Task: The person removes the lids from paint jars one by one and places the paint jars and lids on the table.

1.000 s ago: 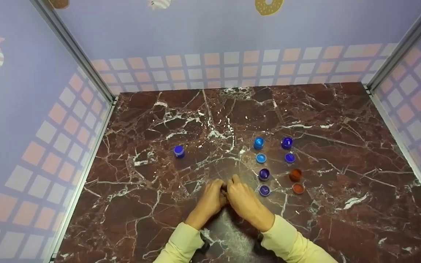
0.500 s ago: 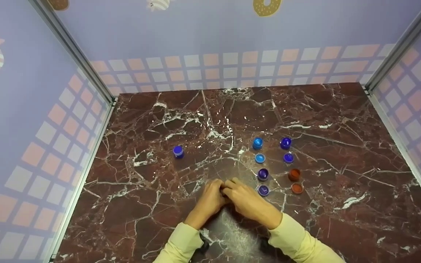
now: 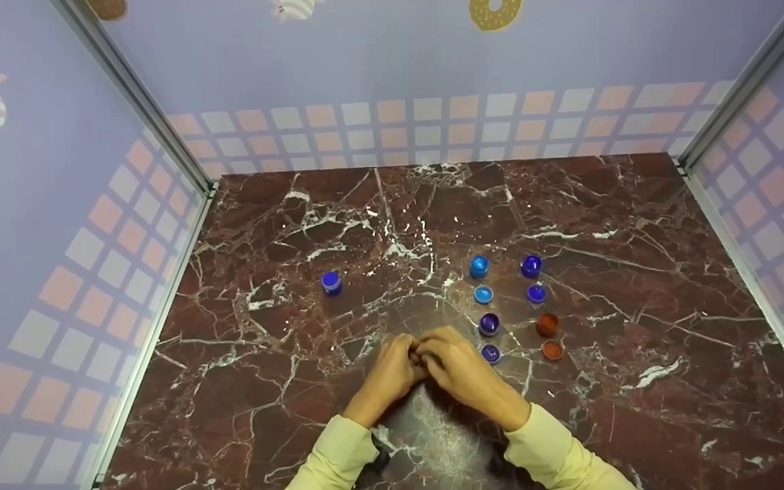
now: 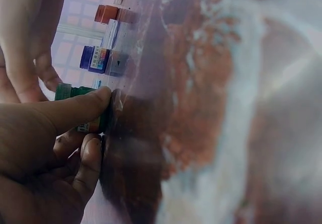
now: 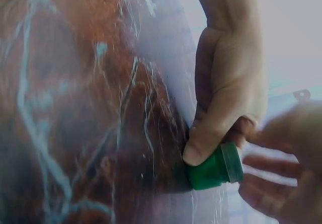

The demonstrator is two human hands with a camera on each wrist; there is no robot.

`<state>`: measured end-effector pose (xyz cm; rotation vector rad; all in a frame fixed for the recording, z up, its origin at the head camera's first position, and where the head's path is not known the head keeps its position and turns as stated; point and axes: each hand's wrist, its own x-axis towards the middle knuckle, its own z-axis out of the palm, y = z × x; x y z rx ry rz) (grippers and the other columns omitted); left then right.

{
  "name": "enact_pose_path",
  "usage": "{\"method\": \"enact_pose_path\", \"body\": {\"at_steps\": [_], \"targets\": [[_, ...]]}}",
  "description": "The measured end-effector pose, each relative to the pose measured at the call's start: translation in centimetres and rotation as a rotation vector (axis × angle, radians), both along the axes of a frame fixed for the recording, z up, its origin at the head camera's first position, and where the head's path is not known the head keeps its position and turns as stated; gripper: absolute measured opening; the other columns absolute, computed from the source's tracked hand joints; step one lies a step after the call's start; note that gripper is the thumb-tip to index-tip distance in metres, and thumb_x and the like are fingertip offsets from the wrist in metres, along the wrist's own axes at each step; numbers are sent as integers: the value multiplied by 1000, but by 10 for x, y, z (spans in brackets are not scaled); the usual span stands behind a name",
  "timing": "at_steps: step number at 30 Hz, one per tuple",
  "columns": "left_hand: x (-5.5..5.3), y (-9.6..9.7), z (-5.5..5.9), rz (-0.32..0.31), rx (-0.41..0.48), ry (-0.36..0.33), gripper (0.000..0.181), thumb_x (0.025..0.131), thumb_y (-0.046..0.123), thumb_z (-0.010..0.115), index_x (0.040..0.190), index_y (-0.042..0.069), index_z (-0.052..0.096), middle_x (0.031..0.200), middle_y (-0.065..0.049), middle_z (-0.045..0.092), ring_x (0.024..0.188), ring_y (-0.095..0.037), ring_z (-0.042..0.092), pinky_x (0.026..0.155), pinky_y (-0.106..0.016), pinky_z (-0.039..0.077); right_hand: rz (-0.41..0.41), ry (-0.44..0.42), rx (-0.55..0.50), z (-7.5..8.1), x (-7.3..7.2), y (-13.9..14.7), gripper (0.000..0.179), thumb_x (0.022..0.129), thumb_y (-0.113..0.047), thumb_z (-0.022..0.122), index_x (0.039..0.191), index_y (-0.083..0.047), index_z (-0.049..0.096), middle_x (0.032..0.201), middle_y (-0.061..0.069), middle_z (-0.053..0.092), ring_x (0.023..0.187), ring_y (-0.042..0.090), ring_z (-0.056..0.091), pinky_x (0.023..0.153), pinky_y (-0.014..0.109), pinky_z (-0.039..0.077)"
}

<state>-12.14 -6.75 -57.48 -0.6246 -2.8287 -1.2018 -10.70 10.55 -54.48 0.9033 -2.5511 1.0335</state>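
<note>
My left hand (image 3: 390, 371) grips a small green paint jar (image 5: 207, 174) low over the table, its thumb along the jar's side in the left wrist view. The jar's screw lid (image 5: 232, 162) is on and lies tilted sideways in the right wrist view. Beside that lid is my right hand (image 3: 463, 367), its blurred fingers spread loosely at the lid's edge and not wrapped round it. Whether a fingertip touches the lid I cannot tell. From the head view, the two hands hide nearly all of the jar.
Right of my hands stand a light blue jar (image 3: 479, 267), a dark blue jar (image 3: 531, 266), a purple jar (image 3: 489, 324) and an orange jar (image 3: 548, 324), each with a round lid in front. A closed blue jar (image 3: 331, 282) stands left on the marbled table (image 3: 263, 381).
My right hand has turned at the wrist and shifted slightly right, with its fingers lifting and changing position around the lid. The left hand has stayed nearly still with the green jar.
</note>
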Motion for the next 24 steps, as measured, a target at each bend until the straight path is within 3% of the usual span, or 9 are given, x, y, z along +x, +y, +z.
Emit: {"method": "enact_pose_path", "body": {"at_steps": [3, 5, 9, 12, 15, 24], "targets": [[-1, 0, 2, 9, 30, -62, 30, 74, 12, 91, 89, 4, 67, 84, -4, 63, 79, -19, 58, 75, -34, 50, -171, -20, -46, 1, 1, -4, 8, 91, -4, 74, 98, 0, 73, 98, 11, 66, 85, 25, 66, 74, 38, 57], [-1, 0, 3, 13, 33, -79, 33, 72, 13, 93, 88, 4, 66, 83, -3, 62, 78, -18, 56, 74, -33, 49, -277, -10, -24, 2, 2, -8, 15, 92, -11, 76, 96, 2, 70, 92, 12, 63, 75, 27, 66, 65, 41, 57], [0, 0, 1, -8, 8, 2, 28, 74, 7, 89, 84, 5, 62, 80, -4, 61, 75, -21, 58, 73, -37, 50, -407, 9, 127, 2, 8, -18, 33, 92, -28, 78, 92, 1, 62, 84, 13, 59, 65, 35, 65, 54, 44, 54], [0, 0, -1, -22, 6, 63, 21, 76, -2, 81, 85, 3, 63, 82, -5, 62, 78, -25, 62, 75, -40, 52, -442, 16, 254, 2, 12, -25, 40, 90, -33, 80, 90, 0, 57, 79, 13, 57, 60, 35, 64, 47, 44, 51], [0, 0, -2, -23, 22, 74, 18, 76, -6, 76, 88, 1, 65, 85, -6, 64, 80, -26, 63, 77, -41, 52, -455, 28, 322, 1, 14, -29, 40, 87, -30, 82, 89, -1, 56, 79, 12, 56, 59, 35, 64, 46, 44, 51], [1, -1, -2, -13, 24, 59, 22, 74, -1, 81, 88, 2, 65, 85, -6, 64, 82, -25, 60, 79, -40, 50, -409, 71, 318, 1, 13, -30, 32, 83, -17, 84, 86, 0, 58, 81, 12, 54, 58, 34, 63, 44, 45, 50]]}}
